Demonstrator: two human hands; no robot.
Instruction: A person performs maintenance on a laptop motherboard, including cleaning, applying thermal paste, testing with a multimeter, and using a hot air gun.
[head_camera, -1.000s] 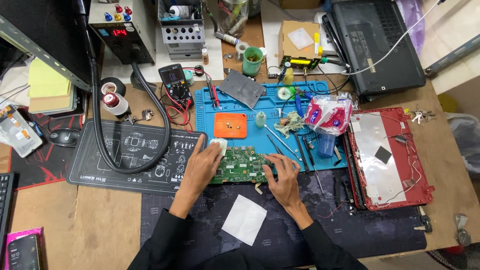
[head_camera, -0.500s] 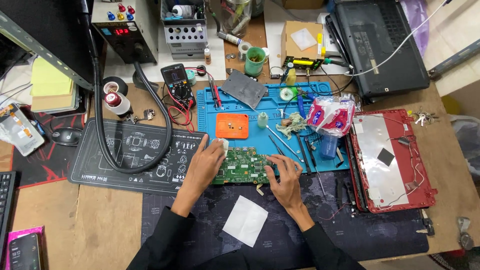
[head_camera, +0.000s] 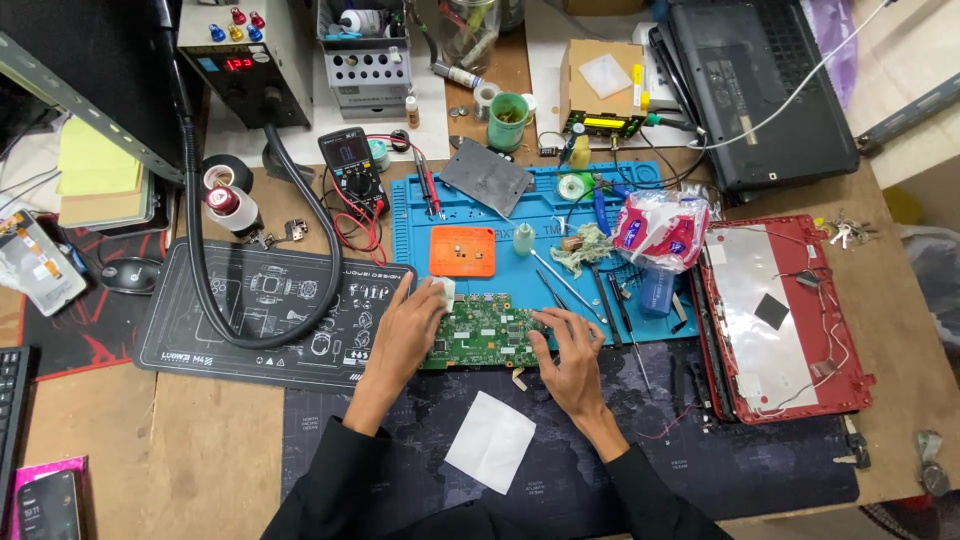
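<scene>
Nothing shifted since earlier frames; both hands stay planted. Blue work mat (head_camera: 520, 215) at upper centre, green circuit board (head_camera: 478, 338) mid-frame across its lower edge. Left hand (head_camera: 405, 332) pinches board's left end (small white pad at fingertips); right hand (head_camera: 570, 358) presses right edge, fingers curled.

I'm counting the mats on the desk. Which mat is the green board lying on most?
The blue mat carries most of the green circuit board, whose near edge overhangs the dark map-patterned mat. The black diagram mat lies left, apart.
</scene>
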